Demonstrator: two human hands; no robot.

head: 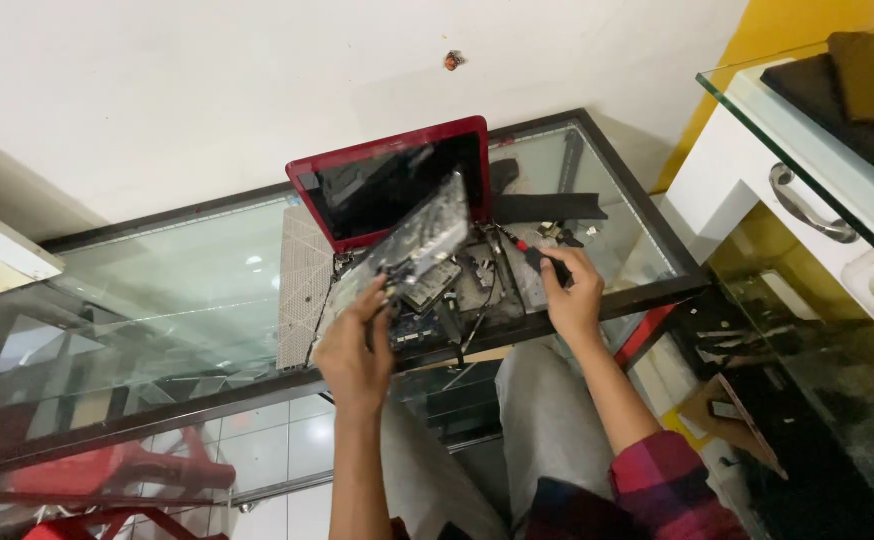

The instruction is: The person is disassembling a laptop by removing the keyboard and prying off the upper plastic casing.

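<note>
A red laptop [397, 150] stands open on a glass table [157, 290], its base stripped so the circuit board [462, 285] and cables show. My left hand [352, 350] grips the lower corner of the detached keyboard panel [422, 235] and holds it tilted up over the base, in front of the dark screen. My right hand [572, 290] rests at the base's right edge, shut on a screwdriver with a black handle and red collar [542, 260]. A black strip-shaped part [552, 207] lies on the glass just beyond that hand.
A white wall rises behind the table. At the right stands a white cabinet with a metal handle [807, 205] and a glass top carrying dark flat items [862, 85]. Red plastic furniture [122, 470] shows under the glass at lower left. Cardboard and small parts [732, 405] lie on the floor at right.
</note>
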